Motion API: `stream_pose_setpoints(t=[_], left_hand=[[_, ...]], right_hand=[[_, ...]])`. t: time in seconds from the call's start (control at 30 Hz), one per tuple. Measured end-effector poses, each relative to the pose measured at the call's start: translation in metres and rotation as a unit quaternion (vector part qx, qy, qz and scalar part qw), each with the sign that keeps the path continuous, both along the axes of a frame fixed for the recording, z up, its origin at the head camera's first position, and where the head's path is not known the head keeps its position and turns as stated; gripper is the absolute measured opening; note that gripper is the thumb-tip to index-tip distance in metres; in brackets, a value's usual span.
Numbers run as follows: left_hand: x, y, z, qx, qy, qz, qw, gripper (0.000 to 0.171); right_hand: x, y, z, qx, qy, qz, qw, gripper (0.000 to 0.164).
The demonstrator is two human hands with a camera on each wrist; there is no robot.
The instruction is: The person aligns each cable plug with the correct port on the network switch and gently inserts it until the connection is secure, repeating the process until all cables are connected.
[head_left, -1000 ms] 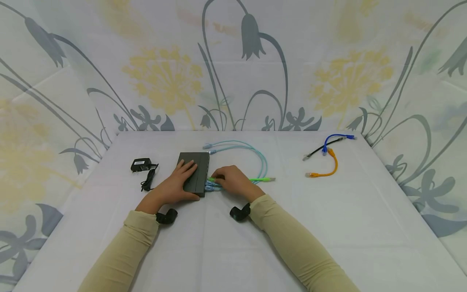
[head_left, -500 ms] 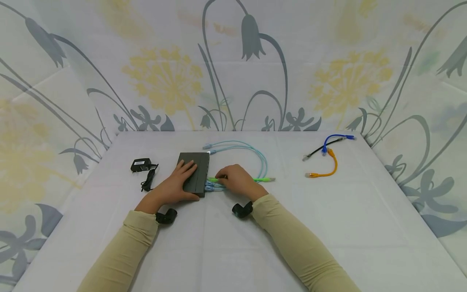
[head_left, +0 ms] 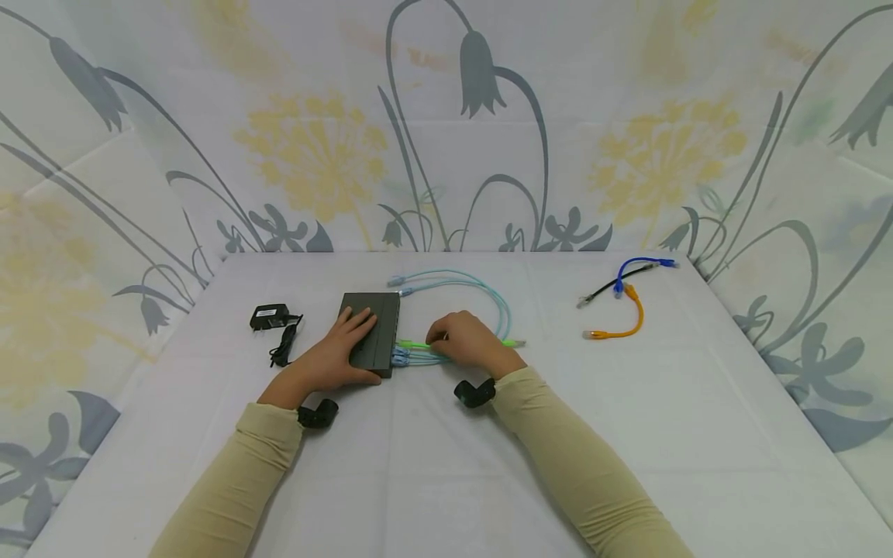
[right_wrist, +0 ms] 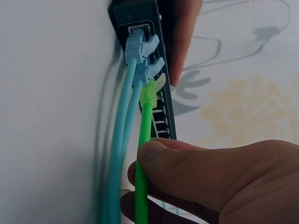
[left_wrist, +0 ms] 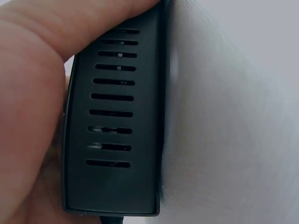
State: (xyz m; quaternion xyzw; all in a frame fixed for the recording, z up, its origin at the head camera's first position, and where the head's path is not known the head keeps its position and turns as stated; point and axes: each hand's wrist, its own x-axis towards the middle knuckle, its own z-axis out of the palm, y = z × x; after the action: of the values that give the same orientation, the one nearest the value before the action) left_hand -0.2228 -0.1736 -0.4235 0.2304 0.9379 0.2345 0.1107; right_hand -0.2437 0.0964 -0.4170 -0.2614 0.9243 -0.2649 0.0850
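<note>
My left hand (head_left: 339, 349) rests on a dark grey network switch (head_left: 377, 335), fingers spread over its top and thumb along its near side. In the left wrist view, that slotted side (left_wrist: 112, 105) faces the camera. My right hand (head_left: 463, 339) pinches a green network cable (right_wrist: 145, 126) between thumb and fingers, a short way from its plug (right_wrist: 148, 94). This plug sits at the switch's row of ports, beside the plugs of two light blue network cables (right_wrist: 120, 121). The green cable's other end (head_left: 515, 343) lies past my right hand.
Light blue cables loop behind my right hand; one plug (head_left: 396, 280) lies loose behind the switch. A black power adapter (head_left: 270, 315) with bundled cord lies to the left. Blue (head_left: 631, 262), black (head_left: 605, 288) and orange (head_left: 638, 314) cables lie at the back right.
My right hand has slid to the right along the green cable, away from the switch, baring more of the cable near its plug. The left hand and the switch stay put.
</note>
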Motion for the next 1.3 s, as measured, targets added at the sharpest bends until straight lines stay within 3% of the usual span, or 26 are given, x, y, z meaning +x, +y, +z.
stream_pose_setpoints(t=[0.63, 1.3], left_hand=[[0.000, 0.000, -0.002, 0.003, -0.004, -0.005, 1.0000, 0.107], [0.001, 0.000, -0.001, 0.004, -0.005, 0.000, 1.0000, 0.107]], right_hand=[[-0.005, 0.027, 0.014, 0.026, -0.031, -0.006, 0.999, 0.015], [-0.012, 0.084, 0.036, 0.036, -0.068, -0.043, 0.996, 0.014]])
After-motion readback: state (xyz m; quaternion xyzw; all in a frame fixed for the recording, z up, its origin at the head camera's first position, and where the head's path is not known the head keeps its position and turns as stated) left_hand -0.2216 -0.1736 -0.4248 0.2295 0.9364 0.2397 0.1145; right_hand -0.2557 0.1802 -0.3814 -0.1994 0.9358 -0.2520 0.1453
